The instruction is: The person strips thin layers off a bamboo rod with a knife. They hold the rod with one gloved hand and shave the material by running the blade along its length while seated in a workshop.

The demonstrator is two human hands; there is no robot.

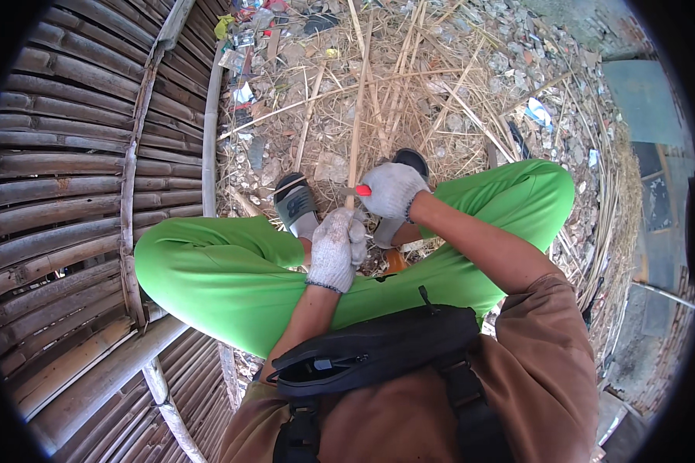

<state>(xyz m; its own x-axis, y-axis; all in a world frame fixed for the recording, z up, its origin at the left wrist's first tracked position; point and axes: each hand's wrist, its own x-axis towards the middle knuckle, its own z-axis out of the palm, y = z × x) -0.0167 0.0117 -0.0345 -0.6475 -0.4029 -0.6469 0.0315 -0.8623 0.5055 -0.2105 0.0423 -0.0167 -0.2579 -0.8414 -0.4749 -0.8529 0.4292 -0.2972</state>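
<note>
My left hand (333,248), in a whitish knitted glove, is closed round the near end of a long, thin bamboo strip (357,135). The strip points away from me over the littered ground between my feet. Just beyond it, my right hand (394,191), gloved the same way, is closed on a knife with a red handle (364,190). Only the red end and a short dark piece of blade show. That blade lies across the strip or right beside it; I cannot tell whether it touches. My fingers hide the strip's near end.
A bamboo slat wall (77,166) rises close on my left. Straw, split strips and scraps cover the ground (440,116). My sandals (294,199) flank the strip, and my green-trousered knees spread wide. A black bag (378,347) hangs at my chest. Grey sheets (645,100) stand far right.
</note>
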